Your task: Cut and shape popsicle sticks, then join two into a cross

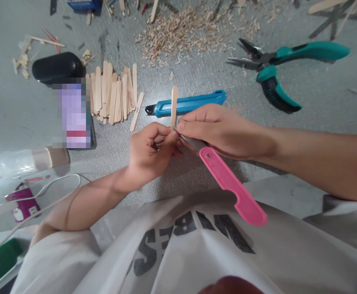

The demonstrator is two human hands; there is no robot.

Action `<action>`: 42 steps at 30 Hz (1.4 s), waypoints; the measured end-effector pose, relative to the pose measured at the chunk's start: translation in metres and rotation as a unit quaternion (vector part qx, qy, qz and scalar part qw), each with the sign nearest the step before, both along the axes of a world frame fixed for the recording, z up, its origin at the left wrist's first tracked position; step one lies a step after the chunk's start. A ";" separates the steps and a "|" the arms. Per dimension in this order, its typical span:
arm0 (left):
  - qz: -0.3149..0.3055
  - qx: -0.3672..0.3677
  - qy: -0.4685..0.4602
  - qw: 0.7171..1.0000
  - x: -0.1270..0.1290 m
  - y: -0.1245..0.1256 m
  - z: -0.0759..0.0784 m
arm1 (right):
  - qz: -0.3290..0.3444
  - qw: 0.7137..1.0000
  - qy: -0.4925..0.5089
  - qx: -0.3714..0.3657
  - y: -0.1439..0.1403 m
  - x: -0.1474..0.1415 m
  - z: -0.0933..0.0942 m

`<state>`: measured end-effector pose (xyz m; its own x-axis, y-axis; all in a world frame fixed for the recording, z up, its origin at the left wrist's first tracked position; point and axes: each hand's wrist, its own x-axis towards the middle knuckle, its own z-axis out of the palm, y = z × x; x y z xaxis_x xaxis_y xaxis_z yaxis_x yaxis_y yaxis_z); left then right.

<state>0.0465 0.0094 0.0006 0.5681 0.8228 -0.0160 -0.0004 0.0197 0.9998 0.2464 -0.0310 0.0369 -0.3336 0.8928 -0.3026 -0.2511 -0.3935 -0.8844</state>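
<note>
**Knife Edge Met Craft Stick Over the Grey Mat**

Nearest the person's white shirt, the pink handle of the knife point(232, 185) angled back toward the lap, its dull metal blade running up under the right hand point(224, 130). That hand was closed around the blade end, thumb tip pressed forward where the edge met the wooden stick point(174, 107). Just left of the knife, the left hand point(149, 153) was curled shut, pinching the stick's lower end between thumb and fingertips, so that the stick stood nearly upright above both hands.

The stick looked pale, flat and thin, with a rounded top, bare wood and unmarked. By the look of it, it would be very light, stiff along its length but easy to snap or split along the grain; a low pinch on its flat faces, close to the blade, seemed the safest hold.

Just beyond the knife lay a blue box cutter point(187, 104), touching nothing. Farther left of the knife sat a loose pile of sticks point(112, 96), a black case point(57, 67) behind them. Well beyond the knife to the right lay teal pliers point(276, 67), and past the cutter a scatter of wood shavings point(181, 32).
</note>
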 end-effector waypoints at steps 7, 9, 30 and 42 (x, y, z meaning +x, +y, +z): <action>0.000 -0.015 -0.007 1.000 0.001 0.000 0.001 | -0.001 1.000 0.030 0.009 -0.001 0.001 -0.002; 0.007 -0.017 -0.016 1.000 0.001 0.000 0.002 | -0.001 0.999 0.043 0.015 -0.001 0.000 -0.005; 0.062 -0.085 -0.113 0.988 0.006 0.007 0.001 | -0.211 0.968 -0.086 0.109 0.008 0.023 0.022; 0.150 0.019 -0.085 0.985 0.005 0.002 -0.006 | -0.117 0.767 -0.602 0.187 0.019 0.092 0.017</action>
